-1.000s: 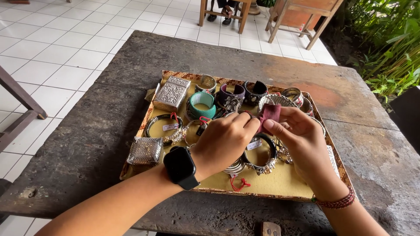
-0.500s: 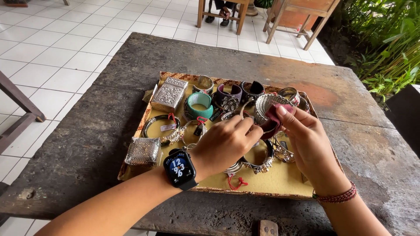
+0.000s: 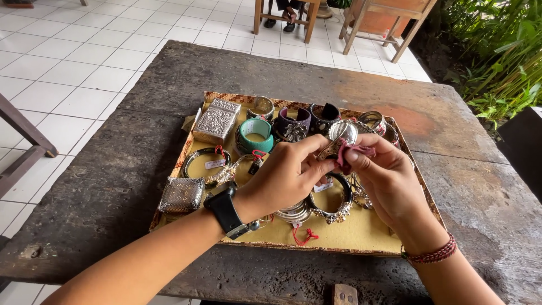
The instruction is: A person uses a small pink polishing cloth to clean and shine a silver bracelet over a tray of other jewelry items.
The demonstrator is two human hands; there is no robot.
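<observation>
Both hands meet above a flat yellow-lined tray (image 3: 361, 234) of jewellery on a dark wooden table (image 3: 113, 186). My left hand (image 3: 285, 178), with a black watch on its wrist, pinches a small ornate metal piece (image 3: 330, 149). My right hand (image 3: 387, 178), a red cord bracelet on its wrist, grips the same piece from the right with a dark pink cloth (image 3: 349, 153) against it. Beneath the hands lie a dark bangle (image 3: 339, 204) and stacked silver bangles (image 3: 294, 213).
The tray also holds an embossed silver box (image 3: 217, 120), a woven silver pouch (image 3: 182, 194), a teal cuff (image 3: 256, 133), dark cuffs (image 3: 293, 122) and tagged bangles (image 3: 204, 161). Wooden chairs (image 3: 389, 22) stand on white tiles behind; plants (image 3: 497, 62) grow at right.
My hands have drawn closer together and lifted slightly; the pink cloth has shifted from above the piece to my right fingertips, pressed against the metal piece.
</observation>
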